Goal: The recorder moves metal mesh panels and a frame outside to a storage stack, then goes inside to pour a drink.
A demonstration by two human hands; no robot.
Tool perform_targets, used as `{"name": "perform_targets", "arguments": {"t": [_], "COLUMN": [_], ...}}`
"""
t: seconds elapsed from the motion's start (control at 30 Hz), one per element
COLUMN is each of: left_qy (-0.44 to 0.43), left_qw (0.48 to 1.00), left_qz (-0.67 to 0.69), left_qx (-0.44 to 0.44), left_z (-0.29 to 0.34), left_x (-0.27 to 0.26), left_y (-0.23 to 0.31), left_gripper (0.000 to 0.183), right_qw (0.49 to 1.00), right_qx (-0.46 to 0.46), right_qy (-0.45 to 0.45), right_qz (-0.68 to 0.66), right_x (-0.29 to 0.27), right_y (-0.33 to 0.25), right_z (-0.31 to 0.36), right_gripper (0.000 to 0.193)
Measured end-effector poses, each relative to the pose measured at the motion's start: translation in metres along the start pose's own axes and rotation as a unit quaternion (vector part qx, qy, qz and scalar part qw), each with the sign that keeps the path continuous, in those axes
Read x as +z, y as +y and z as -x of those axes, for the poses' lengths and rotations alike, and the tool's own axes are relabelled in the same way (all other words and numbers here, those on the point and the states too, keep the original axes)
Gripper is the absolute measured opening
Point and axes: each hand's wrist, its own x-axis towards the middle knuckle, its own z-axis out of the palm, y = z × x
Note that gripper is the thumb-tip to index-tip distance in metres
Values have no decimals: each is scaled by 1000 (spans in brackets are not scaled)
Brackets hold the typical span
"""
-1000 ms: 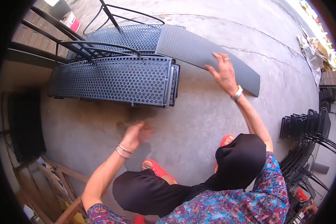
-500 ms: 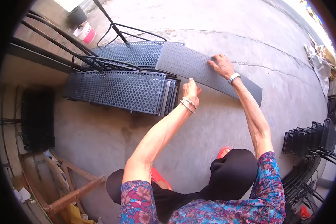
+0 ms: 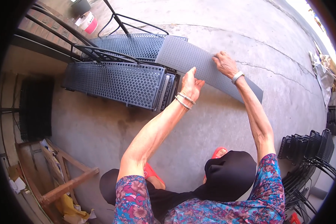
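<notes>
A long grey perforated panel [image 3: 183,56] slants from upper left to lower right, its left end over the dark mesh racks. My right hand [image 3: 226,64] is bent over the panel's far edge, fingers curled and closed on it. At the near edge is my left hand [image 3: 191,85], one digit laid over the panel's rim and the other fingers curled close by; the panel partly hides its grip. Beside my left hand stands the nearer dark mesh rack [image 3: 115,82], its surface full of round holes. A second mesh rack [image 3: 138,46] lies behind it, partly under the panel.
Black tube frames [image 3: 112,56] rise from the racks at upper left. A pink-and-white bucket [image 3: 87,23] stands beyond them. At lower left is a wooden frame [image 3: 69,184]. Stacked black wire racks [image 3: 306,149] stand at right, with pale sheeting [image 3: 321,72] farther up.
My left hand has shifted slightly up along the panel's near edge. My right hand has moved a little right and its fingers are more curled. The panel has barely moved.
</notes>
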Motion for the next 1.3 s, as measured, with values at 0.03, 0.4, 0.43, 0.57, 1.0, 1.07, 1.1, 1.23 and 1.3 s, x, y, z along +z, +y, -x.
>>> {"name": "perform_targets", "arguments": {"t": [0.03,0.4,0.43,0.57,1.0,1.07,1.1,1.23,1.3], "left_qy": [-3,-26,1,40,-18,18,1,12,-52], "left_qw": [1000,999,999,998,1000,1000,999,991,994], "left_qz": [12,43,50,54,16,-16,-46,-135,-58], "left_qx": [-7,0,3,9,-2,-18,5,12,-78], "left_z": [-1,12,13,16,34,42,46,64,76], "left_x": [2,10,11,9,9,8,6,-5,-16], "left_y": [0,-3,-5,-10,-42,-54,-58,-87,-100], "left_gripper": [49,51,41,35,49,59,61,59,68], "right_qw": [1000,999,998,997,991,990,989,974,968], "right_qx": [5,13,35,33,91,98,114,112,124], "right_qy": [-3,-15,-19,-38,-99,-84,-67,-48,-47], "right_qz": [20,47,52,59,7,-52,-69,-193,-213], "right_x": [1,-1,-2,-5,-30,-41,-45,-54,-55], "right_y": [0,0,0,2,23,27,27,18,10], "right_z": [0,-16,-18,-19,-9,8,18,69,91], "right_gripper": [23,21,21,23,37,42,41,23,18]}}
